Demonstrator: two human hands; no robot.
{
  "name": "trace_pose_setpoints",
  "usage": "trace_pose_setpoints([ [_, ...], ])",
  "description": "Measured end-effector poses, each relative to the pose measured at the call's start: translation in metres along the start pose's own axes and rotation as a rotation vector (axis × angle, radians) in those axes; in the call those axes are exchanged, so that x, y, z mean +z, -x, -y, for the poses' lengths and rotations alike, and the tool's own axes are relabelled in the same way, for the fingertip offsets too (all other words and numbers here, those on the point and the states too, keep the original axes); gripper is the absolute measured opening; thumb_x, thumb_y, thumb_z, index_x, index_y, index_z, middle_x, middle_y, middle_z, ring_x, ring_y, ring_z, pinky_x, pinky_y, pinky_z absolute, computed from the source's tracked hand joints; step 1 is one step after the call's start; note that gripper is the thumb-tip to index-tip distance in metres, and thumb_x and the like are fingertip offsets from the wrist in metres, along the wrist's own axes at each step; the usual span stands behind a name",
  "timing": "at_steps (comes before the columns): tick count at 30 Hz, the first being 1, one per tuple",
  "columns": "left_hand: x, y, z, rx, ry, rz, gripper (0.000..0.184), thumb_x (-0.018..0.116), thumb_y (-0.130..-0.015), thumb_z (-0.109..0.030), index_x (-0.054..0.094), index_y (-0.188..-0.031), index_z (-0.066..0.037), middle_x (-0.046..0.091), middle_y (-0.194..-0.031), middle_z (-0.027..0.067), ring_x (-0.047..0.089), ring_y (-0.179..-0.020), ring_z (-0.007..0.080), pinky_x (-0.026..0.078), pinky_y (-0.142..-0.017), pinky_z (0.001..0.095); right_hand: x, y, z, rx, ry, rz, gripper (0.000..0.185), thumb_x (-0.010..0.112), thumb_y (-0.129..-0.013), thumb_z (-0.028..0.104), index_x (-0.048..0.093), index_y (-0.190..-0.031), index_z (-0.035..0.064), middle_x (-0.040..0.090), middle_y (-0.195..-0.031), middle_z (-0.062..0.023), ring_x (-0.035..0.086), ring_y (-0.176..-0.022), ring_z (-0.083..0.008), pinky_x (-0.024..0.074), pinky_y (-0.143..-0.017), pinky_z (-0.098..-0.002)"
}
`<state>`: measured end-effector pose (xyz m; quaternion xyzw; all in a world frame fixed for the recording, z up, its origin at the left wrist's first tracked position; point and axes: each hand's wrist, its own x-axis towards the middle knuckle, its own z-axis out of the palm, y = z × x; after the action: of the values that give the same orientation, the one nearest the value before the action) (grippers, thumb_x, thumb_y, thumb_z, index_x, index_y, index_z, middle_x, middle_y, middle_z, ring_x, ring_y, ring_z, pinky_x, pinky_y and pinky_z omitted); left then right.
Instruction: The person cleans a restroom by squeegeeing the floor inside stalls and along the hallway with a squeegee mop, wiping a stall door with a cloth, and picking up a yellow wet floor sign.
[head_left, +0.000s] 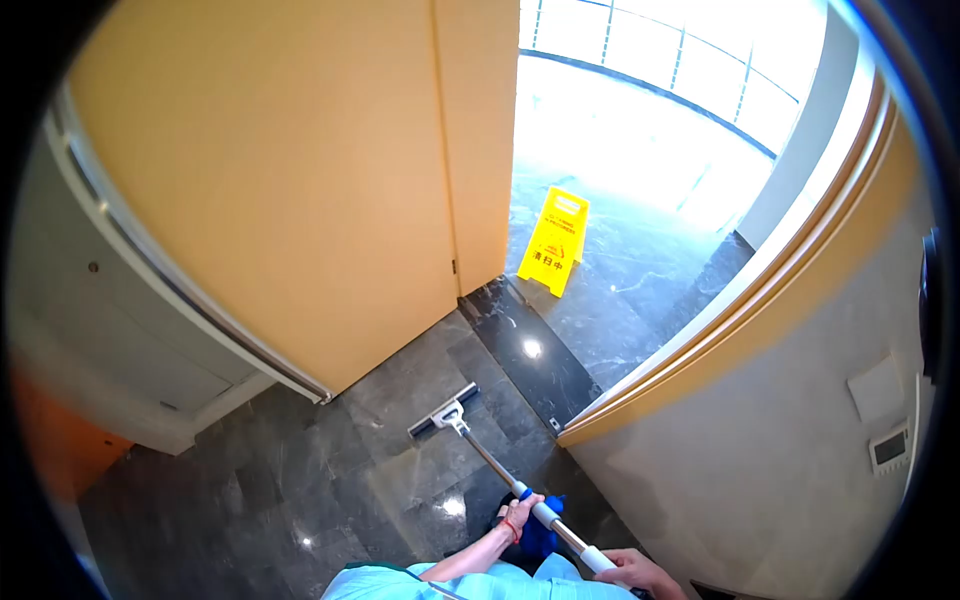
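Note:
A long-handled mop [492, 462] reaches out ahead of me, its wide, flat dark-and-white head [445, 411] resting on the dark tiled floor. My left hand [517, 510], with a red band at the wrist, is closed around the middle of the handle, close to a blue-and-white collar. Lower down, my right hand [640, 572] grips the white end of the handle. Something blue [540, 533], perhaps a shoe cover, shows beneath the handle. My light blue clothing [390, 582] fills the bottom edge.
A tan door [300, 190] stands open on the left. Past the dark threshold [530, 350], a yellow floor sign [555, 241] stands on the bright marble floor. To the right are the door frame [740, 305] and a wall with a small control panel [889, 450].

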<state>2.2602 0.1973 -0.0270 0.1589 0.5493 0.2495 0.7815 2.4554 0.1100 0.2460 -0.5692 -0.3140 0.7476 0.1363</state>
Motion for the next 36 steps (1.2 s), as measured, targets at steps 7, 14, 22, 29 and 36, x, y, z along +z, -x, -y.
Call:
trace_pose_setpoints([
  [7, 0.047, -0.045, -0.153, 0.177, 0.035, -0.013, 0.032, 0.064, -0.068, -0.035, 0.06, -0.079, -0.005, 0.058, -0.071, 0.0061, 0.055, -0.064, 0.0154, 0.045, -0.061, 0.0298, -0.037, -0.069, 0.091, -0.002, -0.252, 0.007, 0.034, 0.058, -0.075, 0.001, 0.049, -0.108, -0.0004, 0.048, -0.066, -0.0021, 0.048, -0.052, -0.0083, 0.0405, -0.043, -0.0232],
  [14, 0.035, -0.22, -0.228, 0.097, -0.627, -0.247, 0.063, 0.064, -0.062, -0.049, 0.059, -0.096, 0.004, 0.061, -0.095, 0.0193, 0.06, -0.09, 0.0248, 0.046, -0.078, 0.0336, -0.07, -0.183, 0.12, -0.058, -0.564, -0.055, 0.028, 0.054, -0.076, -0.001, 0.048, -0.104, 0.0006, 0.047, -0.066, -0.0029, 0.047, -0.051, -0.0083, 0.0393, -0.04, -0.0228],
  [22, 0.087, -0.231, -0.244, -0.203, -0.941, -0.171, 0.053, 0.065, -0.062, -0.043, 0.062, -0.098, -0.004, 0.06, -0.102, 0.0165, 0.059, -0.093, 0.0255, 0.047, -0.079, 0.0337, -0.062, -0.063, 0.214, 0.167, -0.472, -0.322, 0.047, 0.057, -0.069, 0.005, 0.048, -0.114, -0.0045, 0.057, -0.088, -0.0057, 0.055, -0.073, -0.0115, 0.0447, -0.063, -0.0226],
  [29, 0.138, -0.175, -0.268, -0.387, -0.7, 0.168, 0.043, 0.066, -0.062, -0.035, 0.064, -0.086, 0.001, 0.064, -0.087, 0.0142, 0.062, -0.077, 0.0199, 0.049, -0.069, 0.03, -0.05, -0.028, 0.35, 0.311, -0.816, -0.454, 0.045, 0.055, -0.071, -0.002, 0.044, -0.115, -0.0017, 0.05, -0.066, -0.0024, 0.043, -0.043, -0.0052, 0.0339, -0.034, -0.017],
  [36, 0.131, -0.192, -0.328, -0.327, -0.455, 0.004, 0.04, 0.067, -0.054, -0.028, 0.063, -0.077, 0.005, 0.063, -0.077, 0.0139, 0.061, -0.068, 0.0198, 0.048, -0.064, 0.0298, -0.061, -0.06, 0.406, 0.2, -0.841, -0.382, 0.042, 0.057, -0.068, 0.003, 0.044, -0.108, -0.0042, 0.051, -0.068, -0.0052, 0.045, -0.044, -0.0077, 0.0357, -0.037, -0.0184],
])
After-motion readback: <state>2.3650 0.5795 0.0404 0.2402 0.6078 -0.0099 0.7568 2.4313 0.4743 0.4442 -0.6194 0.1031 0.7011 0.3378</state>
